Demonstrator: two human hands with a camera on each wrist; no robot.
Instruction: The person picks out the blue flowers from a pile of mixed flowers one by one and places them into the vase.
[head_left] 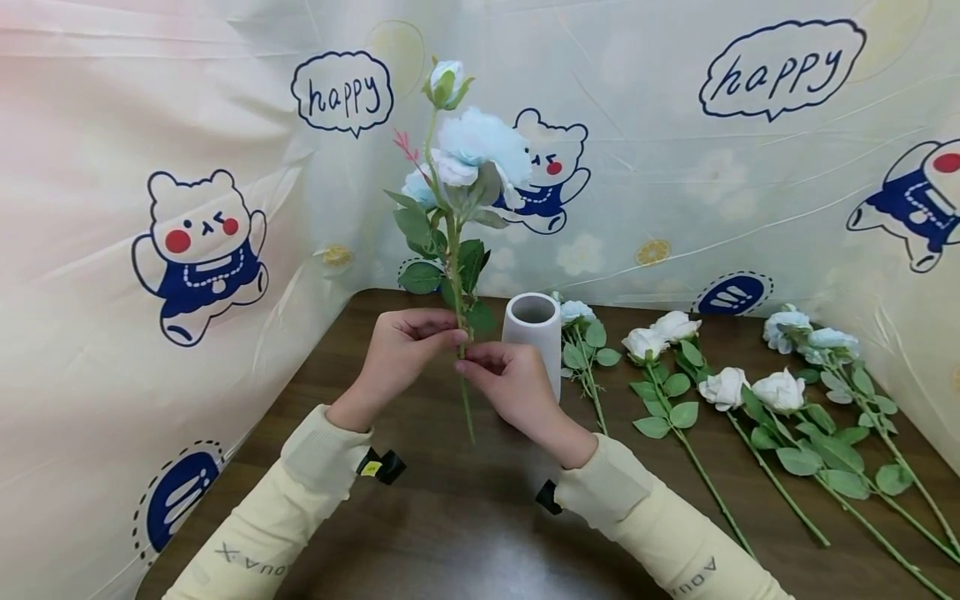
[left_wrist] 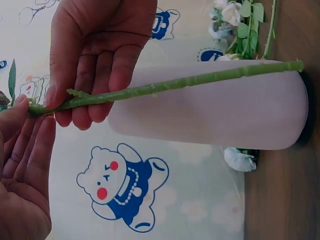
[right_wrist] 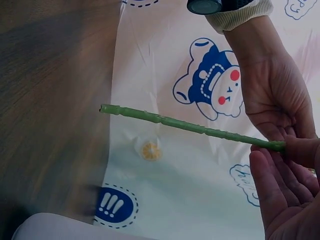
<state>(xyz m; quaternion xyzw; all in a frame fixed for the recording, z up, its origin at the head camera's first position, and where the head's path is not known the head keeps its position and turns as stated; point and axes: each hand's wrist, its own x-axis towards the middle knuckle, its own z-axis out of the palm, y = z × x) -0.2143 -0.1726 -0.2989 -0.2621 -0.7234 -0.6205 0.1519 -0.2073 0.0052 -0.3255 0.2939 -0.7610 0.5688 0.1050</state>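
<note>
Both hands hold one upright pale blue flower stem (head_left: 480, 146), with a large bloom, a bud on top and green leaves, above the table. My left hand (head_left: 405, 354) pinches the stem just below the leaves. Right below it, my right hand (head_left: 517, 387) pinches the same stem between thumb and fingers. The bare lower stem (left_wrist: 200, 79) hangs beneath the hands, its cut end free in the air, as both wrist views show. Behind my right hand stands a tall white vase (head_left: 546, 337) with a round open mouth; the hand hides part of it.
Right of the vase, several stems lie on the brown table (head_left: 465, 517): a blue flower (head_left: 577, 312), white roses (head_left: 647, 343), more white roses (head_left: 780, 390) and blue flowers (head_left: 831, 343). A printed curtain (head_left: 637, 167) hangs behind and along the sides.
</note>
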